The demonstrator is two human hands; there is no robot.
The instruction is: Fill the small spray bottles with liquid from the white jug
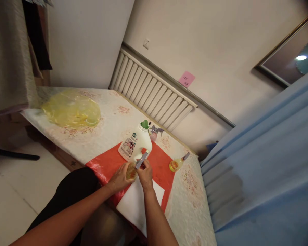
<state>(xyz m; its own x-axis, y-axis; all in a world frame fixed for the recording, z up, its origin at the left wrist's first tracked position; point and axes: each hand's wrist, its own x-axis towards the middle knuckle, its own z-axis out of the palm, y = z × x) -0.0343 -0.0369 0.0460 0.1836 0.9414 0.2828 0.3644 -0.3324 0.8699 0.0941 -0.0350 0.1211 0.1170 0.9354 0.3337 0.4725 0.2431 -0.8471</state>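
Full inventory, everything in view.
Jug: 1, white, on mat
Held bottle: 1, amber, between hands
Small bottle: 1, yellow, mat's right edge
Spray bottle: 1, pink, behind jug
Mat: 1, red, on tablecloth
Sheet: 1, white, on mat
Plastic bag: 1, yellow, tablecloth's left
Lid: 1, pale green, by bag
Floral tablecloth: 1, cream, under mat
Radiator: 1, white, by wall
Socket: 1, white, wall
Note: 1, pink, above radiator
Framed picture: 1, multicoloured, upper right
Curtain: 1, blue, right
Left hand: 1, bare, around bottle
Right hand: 1, bare, at bottle's top

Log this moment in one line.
Left hand: grips bottle | Right hand: holds sprayer at bottle's top | Sprayer attachment: unclear | Jug: upright on red sheet
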